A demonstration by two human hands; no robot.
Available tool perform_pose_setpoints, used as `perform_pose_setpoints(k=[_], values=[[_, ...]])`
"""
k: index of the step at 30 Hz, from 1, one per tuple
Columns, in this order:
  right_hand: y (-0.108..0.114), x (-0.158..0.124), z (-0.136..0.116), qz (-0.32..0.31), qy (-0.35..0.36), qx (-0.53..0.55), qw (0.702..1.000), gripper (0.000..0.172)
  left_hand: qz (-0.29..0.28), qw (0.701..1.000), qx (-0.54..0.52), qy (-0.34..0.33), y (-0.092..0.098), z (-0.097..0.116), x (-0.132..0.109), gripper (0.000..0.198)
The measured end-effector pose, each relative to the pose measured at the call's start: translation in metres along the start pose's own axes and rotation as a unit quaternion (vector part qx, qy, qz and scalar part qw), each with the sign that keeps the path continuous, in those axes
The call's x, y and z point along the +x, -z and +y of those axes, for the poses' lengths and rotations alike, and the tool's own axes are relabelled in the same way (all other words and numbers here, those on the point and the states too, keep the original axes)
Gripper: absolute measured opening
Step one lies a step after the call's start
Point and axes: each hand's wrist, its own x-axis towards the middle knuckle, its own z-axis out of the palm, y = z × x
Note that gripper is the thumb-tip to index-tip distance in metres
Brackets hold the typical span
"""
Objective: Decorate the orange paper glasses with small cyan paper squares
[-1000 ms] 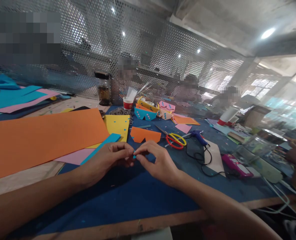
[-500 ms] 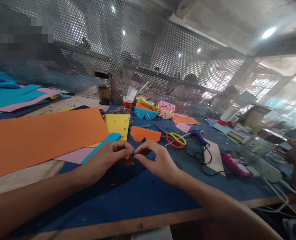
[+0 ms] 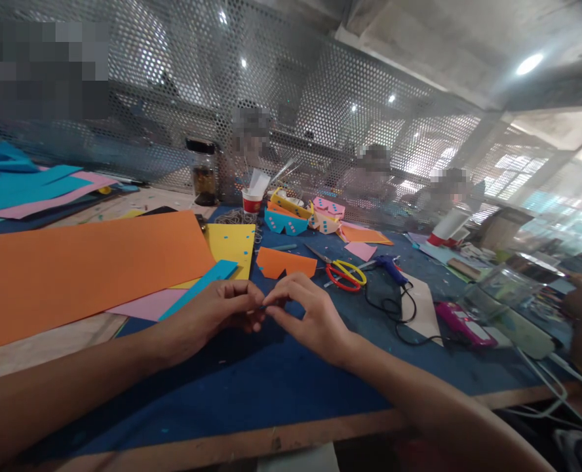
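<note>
My left hand [image 3: 232, 305] and my right hand [image 3: 308, 313] meet over the blue table mat [image 3: 291, 387], thumbs and fingertips pinched close together. Between them is a tiny blue piece [image 3: 262, 307], mostly covered by the fingers; it looks like paper. Just beyond my hands lies an orange paper cutout [image 3: 287, 263] shaped like a glasses front, with a notch in its lower edge. Beside my left wrist, a blue paper strip [image 3: 198, 290] rests across pink paper [image 3: 146, 305] and a yellow sheet [image 3: 232, 246] dotted with small blue bits.
A large orange sheet [image 3: 89, 269] covers the left. Scissors [image 3: 345, 274], a glue gun [image 3: 390, 267] with its black cord and a magenta device [image 3: 465, 324] lie to the right. Farther back are decorated paper glasses [image 3: 286, 223], a paper cup [image 3: 252, 202] and a jar [image 3: 204, 174].
My fingertips have shifted slightly and closed more over the tiny blue piece, which shows less now. My right fingers sit a little higher. The things on the table have stayed put.
</note>
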Motion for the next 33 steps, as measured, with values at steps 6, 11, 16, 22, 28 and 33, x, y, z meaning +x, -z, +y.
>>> perform_pose_setpoints(k=[6, 11, 16, 22, 28, 33], values=[[0.002, 0.005, 0.002, 0.058, -0.087, 0.054, 0.993, 0.005, 0.040, 0.995, 0.069, -0.054, -0.002, 0.001, 0.000, 0.023], [0.001, 0.008, 0.007, 0.037, -0.181, 0.125, 0.975, 0.008, 0.058, 0.990, 0.111, -0.068, -0.001, -0.001, 0.003, 0.029], [0.000, 0.010, 0.005, 0.023, -0.207, 0.158, 0.965, 0.010, 0.050, 0.992, 0.100, -0.060, -0.002, -0.003, 0.004, 0.024], [0.000, 0.010, 0.005, 0.005, -0.218, 0.192, 0.957, 0.011, 0.049, 0.992, 0.100, -0.055, -0.006, 0.000, 0.001, 0.021], [-0.001, 0.009, 0.004, 0.005, -0.203, 0.185, 0.962, 0.012, 0.037, 0.993, 0.099, -0.059, -0.008, 0.003, 0.000, 0.019], [0.000, 0.010, 0.003, 0.005, -0.205, 0.193, 0.959, 0.014, 0.044, 0.992, 0.107, -0.045, -0.012, 0.007, -0.001, 0.020]])
